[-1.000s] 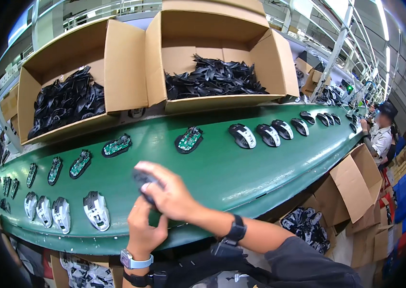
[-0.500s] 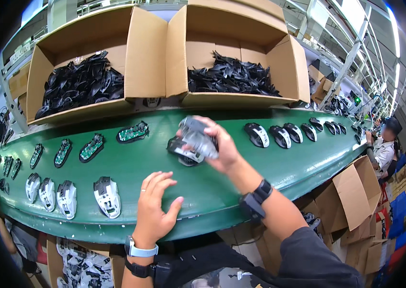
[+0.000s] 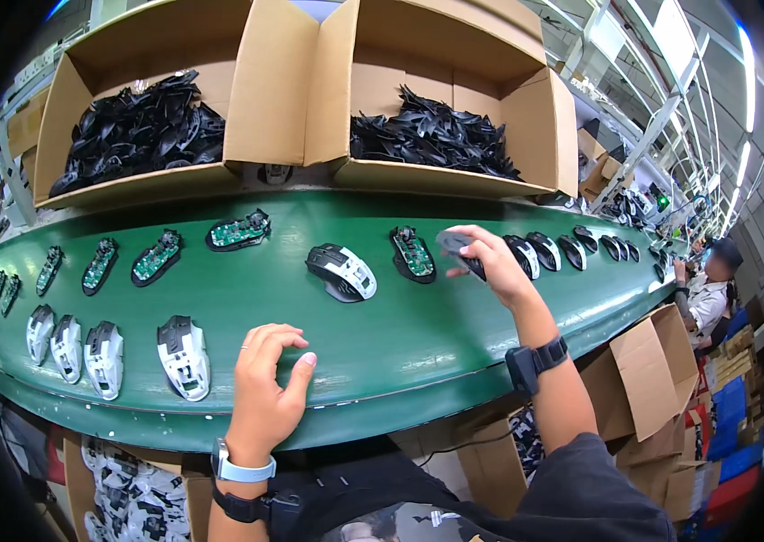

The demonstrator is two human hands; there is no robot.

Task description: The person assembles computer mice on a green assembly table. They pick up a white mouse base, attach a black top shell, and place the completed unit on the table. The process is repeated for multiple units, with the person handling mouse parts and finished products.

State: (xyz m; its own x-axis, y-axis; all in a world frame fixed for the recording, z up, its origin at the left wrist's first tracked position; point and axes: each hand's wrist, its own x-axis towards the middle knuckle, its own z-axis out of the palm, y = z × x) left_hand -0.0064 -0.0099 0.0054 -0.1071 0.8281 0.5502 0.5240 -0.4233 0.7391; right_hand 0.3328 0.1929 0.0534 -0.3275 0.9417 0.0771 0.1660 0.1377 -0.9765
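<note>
My right hand (image 3: 499,262) is closed around a grey-and-black computer mouse part (image 3: 456,242), smeared by motion and partly hidden by the fingers. It is above the green belt, between an open mouse base with a green circuit board (image 3: 413,255) and a row of black-and-white mice (image 3: 544,250). Left of that base lies a black-and-white mouse (image 3: 341,273) with its shell on. My left hand (image 3: 269,379) hovers over the near edge of the belt, fingers apart and loosely bent, holding nothing. Nearest to it is a white-and-black mouse shell (image 3: 185,357).
More white shells (image 3: 105,359) and circuit-board bases (image 3: 158,257) line the left. Two cardboard boxes (image 3: 287,86) of black plastic parts stand behind the belt (image 3: 400,339). Below the near edge is a box of white parts (image 3: 142,492). A co-worker (image 3: 712,280) sits far right.
My right hand has moved right, away from the middle mouse, carrying the grey-and-black part. The circuit-board base beside it now shows. My left hand stays open, and the view has shifted slightly.
</note>
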